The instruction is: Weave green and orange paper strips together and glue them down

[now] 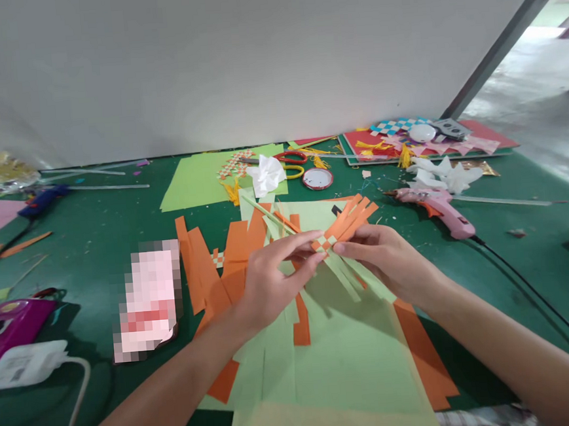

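Note:
Between my two hands is a small weave of orange and pale green paper strips (324, 243), with loose orange ends fanning up to the right and green ends hanging below. My left hand (276, 269) pinches its left side between thumb and fingers. On the right side, my right hand (384, 254) grips it, thumb in front and fingers behind. Beneath both hands lie pale green paper sheets (349, 352), with orange paper strips (235, 256) spread to the left and under them.
A pink glue gun (434, 208) with a black cord lies to the right. Scissors (292, 158), crumpled tissue (266, 175) and a round tape roll (318, 178) sit behind. A blurred pink item (148, 299), a white plug (25, 364) and a blue glue gun (42, 200) are left.

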A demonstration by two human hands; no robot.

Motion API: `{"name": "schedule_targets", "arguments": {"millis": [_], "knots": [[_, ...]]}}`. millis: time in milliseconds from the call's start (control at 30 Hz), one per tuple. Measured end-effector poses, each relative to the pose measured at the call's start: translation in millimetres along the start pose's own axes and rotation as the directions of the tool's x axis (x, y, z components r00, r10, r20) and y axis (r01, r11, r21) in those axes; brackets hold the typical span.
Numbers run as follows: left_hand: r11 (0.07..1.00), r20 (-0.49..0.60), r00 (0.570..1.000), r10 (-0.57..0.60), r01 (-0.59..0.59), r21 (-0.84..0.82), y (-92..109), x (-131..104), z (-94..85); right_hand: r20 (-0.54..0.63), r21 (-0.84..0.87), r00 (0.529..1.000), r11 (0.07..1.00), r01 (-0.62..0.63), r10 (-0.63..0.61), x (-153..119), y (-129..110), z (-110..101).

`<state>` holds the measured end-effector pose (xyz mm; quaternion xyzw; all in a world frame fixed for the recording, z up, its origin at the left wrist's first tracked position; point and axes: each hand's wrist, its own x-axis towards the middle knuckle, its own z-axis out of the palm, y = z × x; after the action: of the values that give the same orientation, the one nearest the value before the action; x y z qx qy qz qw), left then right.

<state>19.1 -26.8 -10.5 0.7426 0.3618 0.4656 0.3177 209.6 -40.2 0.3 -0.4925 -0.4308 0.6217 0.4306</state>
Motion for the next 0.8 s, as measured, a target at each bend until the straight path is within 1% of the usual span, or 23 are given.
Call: {"name": "schedule_targets", "arguments": {"millis": [100,167,200,233,267,300,333,367,400,433,467,500,533,567,600,633,667,733,800], "knots": [[0.997,0.012,0.998,-0.068,0.069,-0.033,0.5,-0.6,-0.1,0.042,-0.121,0.998,0.991,0.05,-0.045,-0.1,0.1,-0.3],[0.996,0.013,0.997,-0.081,0.081,-0.033,-0.1,-1.7,-0.6,0.062,-0.196,0.993,0.974,0.11,-0.099,-0.9,-0.1,0.9],[0.996,0.012,0.996,-0.083,0.083,-0.03,-0.4,-2.3,-0.9,0.059,-0.229,0.986,0.959,0.165,-0.156,-1.6,-0.1,1.9],[0.995,0.015,0.996,-0.089,0.089,-0.034,-0.6,-2.9,-1.2,0.04,-0.271,0.97,0.932,0.24,-0.238,-2.3,-0.2,2.8],[0.994,0.023,0.995,-0.1,0.101,-0.05,-0.5,-3.3,-1.5,0.007,-0.333,0.938,0.884,0.328,-0.345,-3.1,-0.3,3.4],[0.989,0.037,0.992,-0.118,0.121,-0.082,-0.1,-3.4,-1.8,-0.019,-0.417,0.88,0.804,0.424,-0.474,-3.8,-0.5,3.6],[0.98,0.055,0.988,-0.145,0.151,-0.13,0.6,-3.1,-2.0,-0.023,-0.516,0.791,0.685,0.515,-0.611,-4.5,-0.8,3.2],[0.963,0.082,0.98,-0.18,0.192,-0.187,1.5,-2.3,-2.2,0.01,-0.613,0.68,0.533,0.583,-0.733,-5.0,-1.2,2.2],[0.938,0.121,0.968,-0.221,0.245,-0.247,2.4,-1.2,-2.4,0.075,-0.691,0.559,0.361,0.626,-0.826,-5.5,-1.7,0.6],[0.904,0.167,0.95,-0.263,0.303,-0.3,3.2,0.3,-2.5,0.159,-0.741,0.446,0.192,0.643,-0.881,-5.7,-2.1,-1.2],[0.867,0.215,0.93,-0.298,0.359,-0.347,3.8,1.8,-2.5,0.247,-0.766,0.351,0.039,0.641,-0.903,-5.8,-2.4,-3.1],[0.829,0.262,0.909,-0.324,0.406,-0.384,3.9,3.3,-2.6,0.325,-0.775,0.281,-0.085,0.626,-0.903,-5.8,-2.5,-5.0],[0.797,0.298,0.893,-0.338,0.44,-0.413,3.6,4.6,-2.5,0.388,-0.774,0.233,-0.179,0.607,-0.892,-5.5,-2.3,-6.6],[0.775,0.318,0.884,-0.343,0.458,-0.436,3.0,5.6,-2.4,0.438,-0.766,0.203,-0.246,0.594,-0.876,-5.1,-1.9,-7.9],[0.763,0.32,0.883,-0.343,0.461,-0.453,2.2,6.2,-2.3,0.477,-0.755,0.19,-0.29,0.588,-0.858,-4.5,-1.2,-8.9],[0.761,0.312,0.886,-0.342,0.456,-0.461,1.4,6.6,-2.2,0.502,-0.747,0.191,-0.312,0.587,-0.843,-3.8,-0.5,-9.6],[0.766,0.301,0.89,-0.344,0.451,-0.459,0.9,6.8,-2.1,0.511,-0.748,0.205,-0.315,0.584,-0.835,-2.8,0.2,-10.2],[0.781,0.268,0.895,-0.358,0.444,-0.439,0.7,7.0,-1.8,0.473,-0.786,0.261,-0.269,0.557,-0.841,-0.4,0.9,-11.4],[0.796,0.224,0.901,-0.372,0.433,-0.422,2.1,7.2,-1.7,0.36,-0.853,0.332,-0.162,0.497,-0.872,2.8,0.4,-13.7]]}}
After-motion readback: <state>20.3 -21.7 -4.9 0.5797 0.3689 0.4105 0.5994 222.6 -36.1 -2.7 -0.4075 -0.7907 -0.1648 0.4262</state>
